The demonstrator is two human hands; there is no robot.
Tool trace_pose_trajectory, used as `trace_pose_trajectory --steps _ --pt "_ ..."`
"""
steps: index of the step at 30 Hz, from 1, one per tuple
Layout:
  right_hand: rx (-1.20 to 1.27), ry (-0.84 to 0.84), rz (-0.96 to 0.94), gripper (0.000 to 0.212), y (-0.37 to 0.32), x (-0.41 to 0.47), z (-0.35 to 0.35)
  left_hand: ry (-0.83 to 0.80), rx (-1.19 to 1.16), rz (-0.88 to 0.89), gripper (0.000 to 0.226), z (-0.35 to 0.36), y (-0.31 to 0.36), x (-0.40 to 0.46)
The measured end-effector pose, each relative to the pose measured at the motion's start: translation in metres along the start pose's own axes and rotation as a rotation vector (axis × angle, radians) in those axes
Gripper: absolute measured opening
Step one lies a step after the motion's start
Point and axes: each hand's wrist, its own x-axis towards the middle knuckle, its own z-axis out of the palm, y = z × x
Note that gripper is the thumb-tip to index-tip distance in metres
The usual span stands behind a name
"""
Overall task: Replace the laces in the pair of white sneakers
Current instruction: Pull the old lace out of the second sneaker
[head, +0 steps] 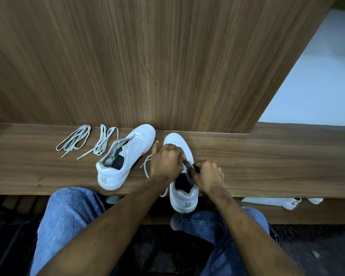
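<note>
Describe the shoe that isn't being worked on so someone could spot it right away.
On the wooden ledge, right of two loose lace bundles, lies a white sneaker. Unlike its neighbour under both hands, it is untouched, laceless and angled.
</note>
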Motion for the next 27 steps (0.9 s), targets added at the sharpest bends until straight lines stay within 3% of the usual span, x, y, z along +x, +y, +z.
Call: trace_pose_trajectory --steps 3,5,9,16,20,27 --pt "-0.020 0.016 -0.004 0.026 0.000 0.000 -0.001 0.221 -0.538 -0.362 0.012 -0.022 -0.004 0.018" --pt "-0.033 0.027 -0.019 0.027 -0.001 0.001 -0.002 0.330 -0.705 -0.481 0.009 -0.037 -0.011 0.031" --pt "-0.043 0.030 -0.031 0.026 -0.003 0.001 -0.003 0.191 -0.529 -0.466 0.023 -0.048 -0.023 0.039" --pt "-0.045 0.046 -0.046 0.025 -0.001 0.000 -0.002 -0.237 -0.102 -0.185 0.028 -0.006 -0.006 -0.020" --pt "-0.024 0.031 -0.045 0.025 0.006 0.002 -0.003 -0.225 -0.189 -0.417 0.037 -0.004 -0.015 -0.030" --pt "-0.190 0.067 -0.214 0.037 0.001 0.003 0.002 -0.246 -0.262 -0.468 0.034 -0.001 -0.009 -0.031"
